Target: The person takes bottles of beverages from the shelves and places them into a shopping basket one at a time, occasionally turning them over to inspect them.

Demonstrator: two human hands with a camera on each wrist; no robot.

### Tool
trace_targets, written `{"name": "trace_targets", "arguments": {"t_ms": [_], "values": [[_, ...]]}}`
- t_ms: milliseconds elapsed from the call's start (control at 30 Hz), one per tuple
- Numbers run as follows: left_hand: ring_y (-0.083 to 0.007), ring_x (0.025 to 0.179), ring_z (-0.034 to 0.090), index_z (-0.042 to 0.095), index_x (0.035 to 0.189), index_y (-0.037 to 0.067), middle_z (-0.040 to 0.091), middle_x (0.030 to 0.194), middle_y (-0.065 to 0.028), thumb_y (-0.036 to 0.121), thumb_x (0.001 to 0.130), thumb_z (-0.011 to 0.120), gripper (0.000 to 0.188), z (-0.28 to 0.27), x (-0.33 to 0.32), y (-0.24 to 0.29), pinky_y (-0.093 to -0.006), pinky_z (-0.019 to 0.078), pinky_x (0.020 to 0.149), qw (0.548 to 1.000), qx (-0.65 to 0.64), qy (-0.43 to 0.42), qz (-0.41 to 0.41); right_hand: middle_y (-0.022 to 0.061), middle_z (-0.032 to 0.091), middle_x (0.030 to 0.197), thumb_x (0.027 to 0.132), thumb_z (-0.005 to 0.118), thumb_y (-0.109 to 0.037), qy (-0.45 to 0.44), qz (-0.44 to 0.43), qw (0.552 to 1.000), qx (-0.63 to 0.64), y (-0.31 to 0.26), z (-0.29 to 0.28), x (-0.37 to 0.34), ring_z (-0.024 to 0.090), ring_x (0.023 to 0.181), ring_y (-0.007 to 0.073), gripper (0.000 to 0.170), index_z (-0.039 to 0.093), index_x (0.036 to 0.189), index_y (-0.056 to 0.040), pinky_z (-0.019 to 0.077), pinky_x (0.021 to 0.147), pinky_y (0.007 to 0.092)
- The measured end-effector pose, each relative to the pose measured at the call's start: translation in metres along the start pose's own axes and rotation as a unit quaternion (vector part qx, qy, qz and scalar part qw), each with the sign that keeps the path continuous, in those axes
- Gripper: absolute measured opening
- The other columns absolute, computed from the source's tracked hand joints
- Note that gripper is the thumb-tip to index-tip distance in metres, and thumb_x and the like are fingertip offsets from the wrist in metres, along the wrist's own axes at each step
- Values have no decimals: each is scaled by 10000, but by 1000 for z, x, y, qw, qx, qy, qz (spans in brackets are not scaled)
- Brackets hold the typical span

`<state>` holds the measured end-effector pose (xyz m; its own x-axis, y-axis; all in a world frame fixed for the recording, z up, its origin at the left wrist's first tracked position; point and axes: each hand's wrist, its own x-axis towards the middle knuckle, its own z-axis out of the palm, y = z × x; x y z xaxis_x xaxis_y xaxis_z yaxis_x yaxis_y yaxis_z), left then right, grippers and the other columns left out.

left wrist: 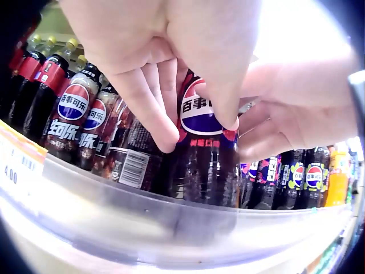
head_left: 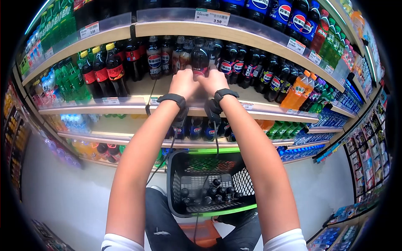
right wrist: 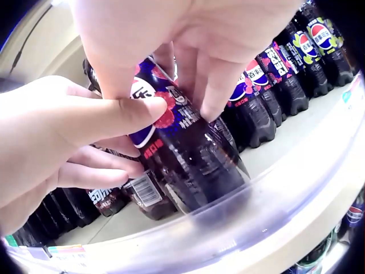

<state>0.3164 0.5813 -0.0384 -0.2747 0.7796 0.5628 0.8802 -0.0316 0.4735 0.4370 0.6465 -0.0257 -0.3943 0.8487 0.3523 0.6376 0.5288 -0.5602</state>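
Both hands hold one dark cola bottle [head_left: 200,54] with a blue label, a round red, white and blue logo and raspberry pictures, at the front of the middle shelf. My left hand [head_left: 184,82] grips its left side, the thumb lying across the label [right wrist: 149,108]. From the other side my right hand [head_left: 214,82] wraps the label with thumb and fingers. In the right wrist view the bottle leans, its base behind the clear shelf lip [right wrist: 228,228]. Left of it stands a bottle with its barcode [left wrist: 132,168] facing out; raspberry-labelled cola bottles [right wrist: 256,108] line up to the right.
Below my arms a black shopping basket [head_left: 178,159] with a green rim holds several dark-capped bottles [head_left: 213,190]. An upper shelf board [head_left: 251,35] with price tags juts out over the row. Orange soda bottles [head_left: 295,90] stand farther right. Cables hang from both wrists.
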Motion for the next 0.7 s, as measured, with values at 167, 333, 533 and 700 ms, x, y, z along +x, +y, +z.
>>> {"name": "trace_targets", "arguments": {"t_ms": [167, 333, 533, 700], "values": [[-440, 871, 668, 580, 969, -38, 677, 877, -286, 222, 762, 726, 363, 1, -5, -1, -494, 549, 795, 1000, 13, 14, -21, 290, 677, 1027, 778, 757, -381, 39, 23, 998, 49, -5, 13, -6, 662, 994, 413, 502, 683, 1011, 58, 532, 889, 443], [-444, 902, 660, 575, 1045, -30, 678, 922, -285, 187, 771, 694, 369, 1, -13, -4, -497, 542, 821, 999, 20, -21, -27, 279, 675, 1078, 752, 778, -403, 5, 70, 996, 47, 0, 19, -15, 665, 1027, 389, 587, 646, 1097, 52, 528, 908, 422], [-425, 934, 656, 573, 1217, 9, 677, 960, -277, 151, 766, 674, 484, 4, -14, 9, -489, 534, 841, 997, -21, -57, 49, 237, 687, 1105, 686, 784, -464, 79, 110, 985, 107, 16, 13, -18, 675, 1044, 341, 710, 604, 1178, 16, 522, 899, 394], [-361, 974, 677, 587, 1163, -13, 683, 1024, -250, 144, 776, 679, 428, 32, 0, 33, -400, 541, 855, 979, -135, -101, 114, 248, 690, 1071, 653, 814, -421, 104, 124, 987, 19, 48, -22, -11, 681, 1009, 361, 720, 586, 1155, 41, 535, 881, 415]]}}
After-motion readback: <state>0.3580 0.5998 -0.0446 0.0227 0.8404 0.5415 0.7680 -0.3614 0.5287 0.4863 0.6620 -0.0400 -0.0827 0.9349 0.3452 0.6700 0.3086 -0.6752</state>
